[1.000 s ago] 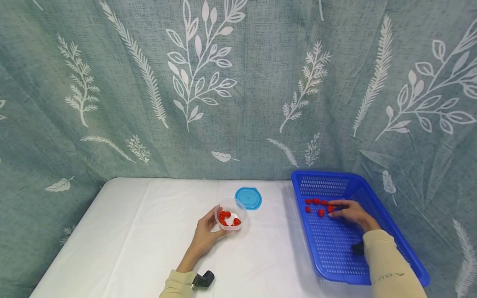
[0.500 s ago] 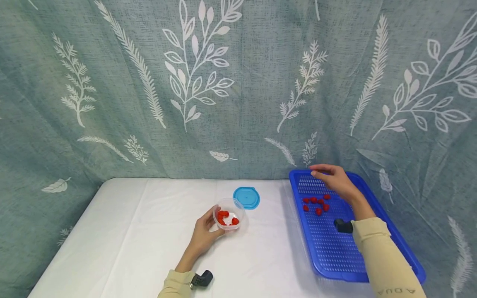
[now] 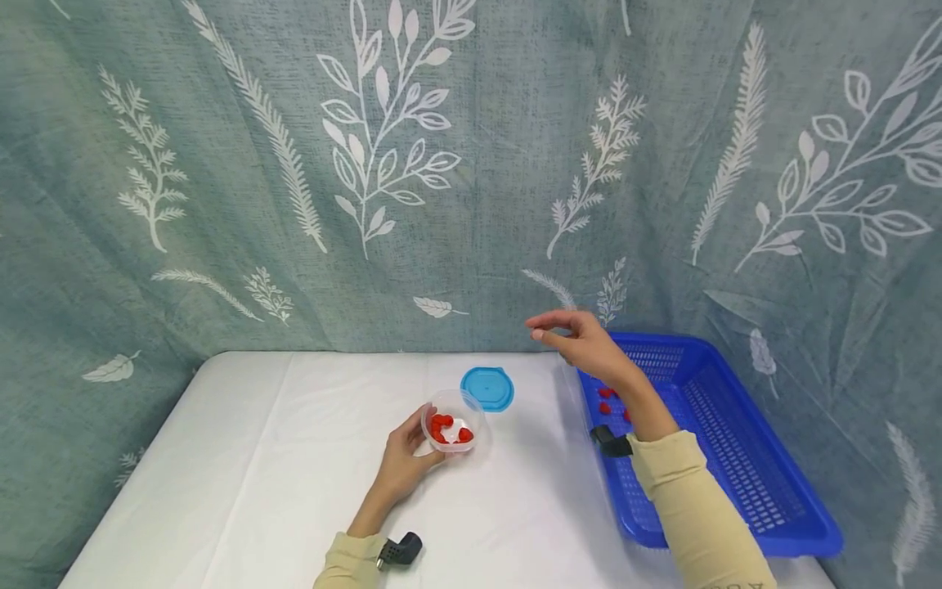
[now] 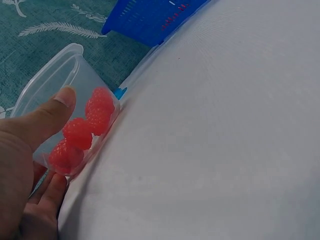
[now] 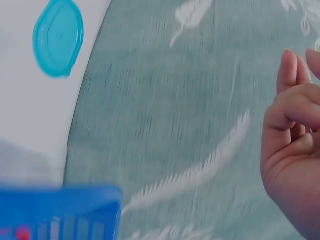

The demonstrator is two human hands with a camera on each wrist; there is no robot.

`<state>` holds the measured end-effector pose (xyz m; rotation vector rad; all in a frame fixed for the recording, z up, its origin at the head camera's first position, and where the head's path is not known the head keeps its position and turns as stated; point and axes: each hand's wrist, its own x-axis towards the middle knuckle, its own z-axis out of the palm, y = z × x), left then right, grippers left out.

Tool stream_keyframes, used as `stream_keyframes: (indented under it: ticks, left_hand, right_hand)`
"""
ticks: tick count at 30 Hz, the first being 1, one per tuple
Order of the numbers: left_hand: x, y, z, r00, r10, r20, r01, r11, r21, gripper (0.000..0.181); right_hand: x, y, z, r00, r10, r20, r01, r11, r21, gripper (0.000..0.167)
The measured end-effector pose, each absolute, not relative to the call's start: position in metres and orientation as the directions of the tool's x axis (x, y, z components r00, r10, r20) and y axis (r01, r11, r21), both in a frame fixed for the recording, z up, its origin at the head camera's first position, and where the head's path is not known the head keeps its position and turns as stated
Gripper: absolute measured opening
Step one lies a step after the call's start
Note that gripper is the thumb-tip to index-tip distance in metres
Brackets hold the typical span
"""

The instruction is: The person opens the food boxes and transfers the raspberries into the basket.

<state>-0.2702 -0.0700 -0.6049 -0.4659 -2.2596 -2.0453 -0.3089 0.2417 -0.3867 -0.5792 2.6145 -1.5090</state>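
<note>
Blue basket [image 3: 798, 541]: perforated plastic, slope-sided; several red berries [image 3: 605, 408] remain inside.
Clear cup [image 4: 82, 77]: thin, smooth, see-through plastic, on the white-covered worktop [image 3: 294, 491]; pebbly red fruit [image 4: 78, 134] sits inside, so the filling looks partway along.
Lid [image 3: 487, 388]: flat, rounded, turquoise; off the cup, lying just behind it.
Left hand [image 3: 401, 466]: grips the cup's side, thumb against the wall.
Right hand [image 3: 589, 348]: raised near the basket's far left corner, fingers bent; whether they pinch a berry, cannot tell.
</note>
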Motion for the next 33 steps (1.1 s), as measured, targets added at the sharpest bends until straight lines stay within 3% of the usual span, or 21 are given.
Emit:
stream_keyframes:
  ticks: [6, 17, 26, 33]
  left_hand:
    - [-0.27, -0.074, -0.606, -0.951, 0.185, 0.249, 0.266, 0.071, 0.961, 0.083]
    - [-0.269, -0.077, -0.609, -0.942, 0.192, 0.274, 0.287, 0.04, 0.957, 0.083]
    - [-0.266, -0.077, -0.608, -0.94, 0.21, 0.27, 0.285, 0.045, 0.958, 0.082]
    - [-0.265, -0.077, -0.608, -0.937, 0.218, 0.274, 0.291, 0.05, 0.955, 0.083]
  right_hand:
    - [-0.306, 0.199, -0.404, -0.865, -0.48, 0.146, -0.416, 0.522, -0.744, 0.028]
    - [-0.306, 0.145, -0.456, -0.79, -0.611, 0.056, -0.482, 0.561, -0.673, 0.018]
    - [-0.297, 0.128, -0.487, -0.782, -0.622, -0.02, -0.505, 0.653, -0.565, 0.019]
    - [-0.293, 0.124, -0.501, -0.835, -0.54, -0.108, -0.409, 0.74, -0.533, 0.02]
